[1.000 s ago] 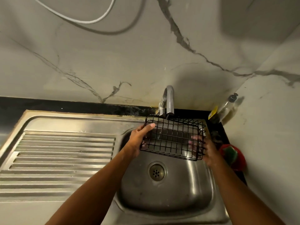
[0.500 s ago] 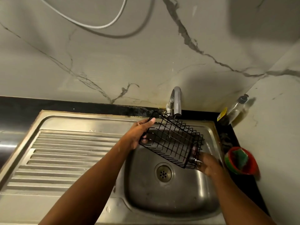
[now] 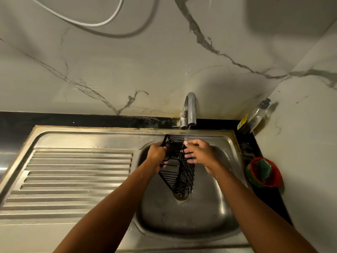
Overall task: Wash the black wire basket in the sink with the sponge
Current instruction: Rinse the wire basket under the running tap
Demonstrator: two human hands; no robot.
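Basket (image 3: pixel 182 172) hung end-down over the drain (image 3: pixel 179 195), left hand (image 3: pixel 156 157) gripping it; right hand (image 3: pixel 199 154), fingers spread, lay nearer the sponge (image 3: pixel 262 168).

Tap (image 3: pixel 190 108) running; bottle (image 3: pixel 259 114) in corner; red bowl (image 3: pixel 275 177).

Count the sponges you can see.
1. A green sponge sits in the red bowl just right of the sink; more may be hidden beneath it.
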